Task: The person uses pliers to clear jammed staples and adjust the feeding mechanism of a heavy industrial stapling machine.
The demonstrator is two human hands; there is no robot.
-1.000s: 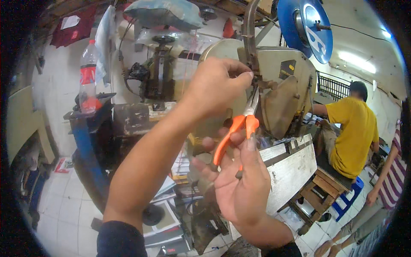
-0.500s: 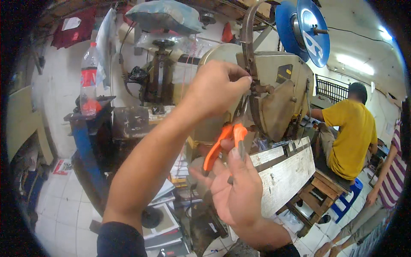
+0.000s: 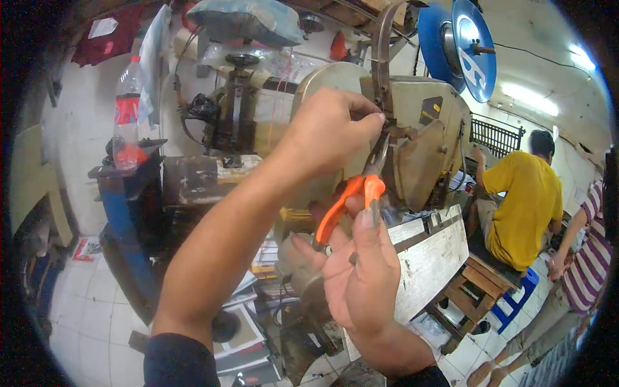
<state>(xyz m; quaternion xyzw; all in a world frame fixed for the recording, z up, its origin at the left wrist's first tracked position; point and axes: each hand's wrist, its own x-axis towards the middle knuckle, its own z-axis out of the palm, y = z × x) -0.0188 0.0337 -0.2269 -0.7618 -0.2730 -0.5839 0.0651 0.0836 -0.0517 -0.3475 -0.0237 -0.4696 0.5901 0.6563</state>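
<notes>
At the machine (image 3: 406,95), the right hand (image 3: 371,284) grips pliers (image 3: 374,186); the left hand (image 3: 327,132) pinches something unclear; plier work seems underway, next needing steadiness.

Layout: hands and pliers before machine, people to the right

Left hand (image 3: 335,132) in front of machine (image 3: 412,171), above right hand (image 3: 364,274). Pliers (image 3: 373,188) in right hand, tips just under left fingers. Reel (image 3: 472,48) above machine, to its right. Slanted board (image 3: 433,255) below machine, right of right hand. Beyond board: seated person (image 3: 525,209) on bench (image 3: 477,290), stool (image 3: 516,303) beside it, standing person (image 3: 588,271) far right. Bottle (image 3: 127,132) on stand (image 3: 116,200), far left. Papers (image 3: 240,332) low, between forearms.
</notes>
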